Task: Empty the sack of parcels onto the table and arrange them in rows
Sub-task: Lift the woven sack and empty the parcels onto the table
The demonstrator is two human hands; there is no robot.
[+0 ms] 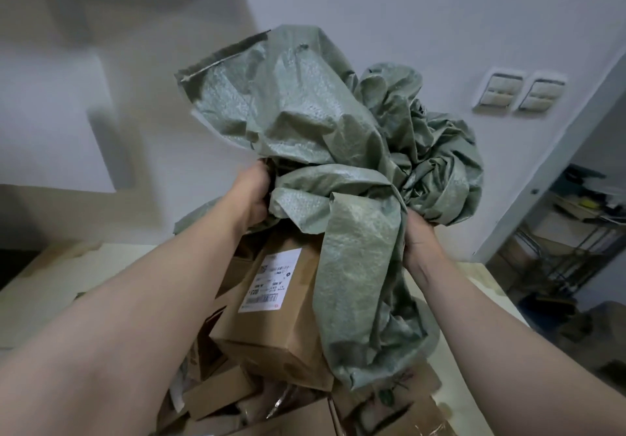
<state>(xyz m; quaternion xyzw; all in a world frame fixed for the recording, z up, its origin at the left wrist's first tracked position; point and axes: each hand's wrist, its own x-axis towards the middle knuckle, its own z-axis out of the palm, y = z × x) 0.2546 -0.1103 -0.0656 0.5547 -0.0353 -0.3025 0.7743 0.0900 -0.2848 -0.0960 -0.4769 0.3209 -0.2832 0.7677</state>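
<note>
A crumpled grey-green woven sack [315,124] is held up high in front of me. My left hand [252,195] grips a bunch of its fabric on the left, and my right hand [420,239] grips it on the right. A loose flap of the sack hangs down over a heap of brown cardboard parcels [216,395]. The tallest parcel [281,327] leans upright with a white shipping label [271,283] on its face. The pale table [474,401] under the heap shows at the right.
A white wall with two light switches [523,92] stands behind. An open doorway at right shows metal shelving [576,232] with clutter. Flattened cardboard [64,256] lies at the left on the table's far side.
</note>
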